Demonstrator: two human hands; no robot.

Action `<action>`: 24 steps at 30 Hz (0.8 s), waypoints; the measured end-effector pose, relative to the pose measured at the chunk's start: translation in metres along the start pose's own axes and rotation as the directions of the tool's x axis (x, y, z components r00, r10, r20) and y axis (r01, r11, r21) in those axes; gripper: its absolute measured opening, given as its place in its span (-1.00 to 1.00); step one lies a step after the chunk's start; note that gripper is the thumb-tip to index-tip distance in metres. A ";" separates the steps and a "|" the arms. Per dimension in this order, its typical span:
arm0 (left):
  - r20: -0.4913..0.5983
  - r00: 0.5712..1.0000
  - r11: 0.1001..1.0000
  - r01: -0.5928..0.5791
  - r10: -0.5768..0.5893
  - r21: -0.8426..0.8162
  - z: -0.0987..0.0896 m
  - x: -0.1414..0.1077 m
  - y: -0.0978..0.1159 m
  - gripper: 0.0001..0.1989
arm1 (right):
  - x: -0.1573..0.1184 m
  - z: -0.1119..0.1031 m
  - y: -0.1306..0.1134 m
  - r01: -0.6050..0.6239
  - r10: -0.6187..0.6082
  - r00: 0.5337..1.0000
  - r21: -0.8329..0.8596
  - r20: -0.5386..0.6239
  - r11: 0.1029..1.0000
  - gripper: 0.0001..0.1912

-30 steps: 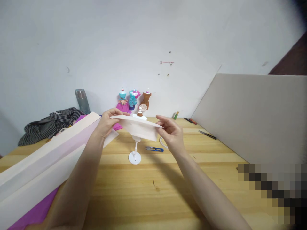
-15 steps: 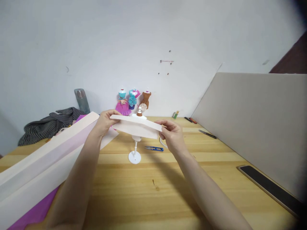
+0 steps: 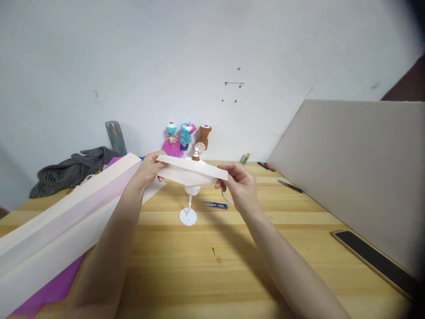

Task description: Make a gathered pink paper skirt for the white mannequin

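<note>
A folded white paper strip (image 3: 192, 167) stretches between my two hands in the middle of the head view. My left hand (image 3: 150, 169) pinches its left end, and my right hand (image 3: 239, 180) pinches its right end between thumb and fingers. Behind the strip stands a small white mannequin (image 3: 191, 190); its neck, lower body and round base show, while the strip hides most of its torso. Blue-handled thread snips (image 3: 215, 204) lie on the table just right of the mannequin's base. A white ring-shaped thing (image 3: 227, 196) is partly covered by my right hand.
Long white and purple papers (image 3: 76, 226) lie at the left beside a striped cloth (image 3: 78, 170) and a bottle (image 3: 115, 137). Three dressed mini mannequins (image 3: 185, 138) stand by the wall. At right are tweezers (image 3: 290, 186), a phone (image 3: 375, 261) and a white board (image 3: 358, 164).
The paper strip is lower and closer against the mannequin, its lower edge now bent around the torso. My right fingers have shifted under its right end. The whole view has moved slightly.
</note>
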State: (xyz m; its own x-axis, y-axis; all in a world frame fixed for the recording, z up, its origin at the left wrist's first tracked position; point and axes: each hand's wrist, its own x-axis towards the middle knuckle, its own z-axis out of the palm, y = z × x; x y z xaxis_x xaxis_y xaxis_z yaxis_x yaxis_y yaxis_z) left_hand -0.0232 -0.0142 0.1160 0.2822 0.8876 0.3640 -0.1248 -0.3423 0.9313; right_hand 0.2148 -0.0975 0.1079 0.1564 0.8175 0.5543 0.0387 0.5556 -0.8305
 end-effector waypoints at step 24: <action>0.331 0.939 0.977 0.028 -0.098 0.210 -0.023 -0.010 0.011 -0.78 | 0.000 -0.002 -0.001 -0.041 0.052 0.988 -0.073 0.146 0.996 -0.90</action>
State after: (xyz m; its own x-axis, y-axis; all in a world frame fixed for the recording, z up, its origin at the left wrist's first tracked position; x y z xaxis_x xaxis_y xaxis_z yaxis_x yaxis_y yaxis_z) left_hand -0.0492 -0.0196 0.1227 0.5919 0.7646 0.2550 0.0855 -0.3741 0.9234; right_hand 0.2164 -0.0987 0.1083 0.0120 0.8584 0.5128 0.1041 0.5090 -0.8544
